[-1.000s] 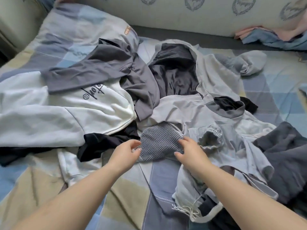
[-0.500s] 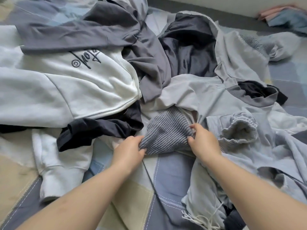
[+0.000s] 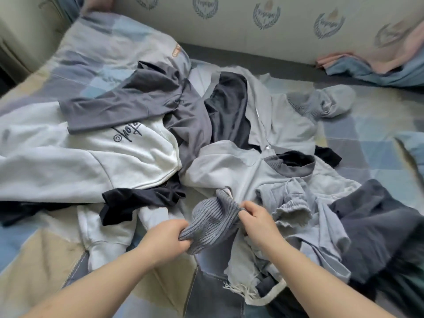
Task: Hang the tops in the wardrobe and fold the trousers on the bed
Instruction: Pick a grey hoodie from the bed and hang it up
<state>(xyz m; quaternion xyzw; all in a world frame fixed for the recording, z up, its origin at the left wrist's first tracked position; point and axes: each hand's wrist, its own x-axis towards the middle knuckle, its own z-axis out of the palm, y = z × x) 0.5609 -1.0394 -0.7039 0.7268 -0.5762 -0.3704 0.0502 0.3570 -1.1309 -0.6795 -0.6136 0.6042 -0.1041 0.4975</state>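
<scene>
A heap of clothes lies on the bed. Near its front edge, a ribbed grey hem belongs to a light grey jacket. My left hand grips the hem's lower left corner. My right hand pinches its right side. The hem is bunched and lifted a little between both hands. A white sweatshirt with dark lettering lies to the left. A dark grey top lies over it. Light blue-grey trousers with a gathered cuff lie right of my right hand.
A dark navy garment is piled at the right. Folded pink and blue fabric sits at the back right against the patterned headboard. A checked pillow lies at the back left.
Both hands went from touching the ribbed hem to gripping it, and have bunched and raised it. The camera has pulled back from the pile.
</scene>
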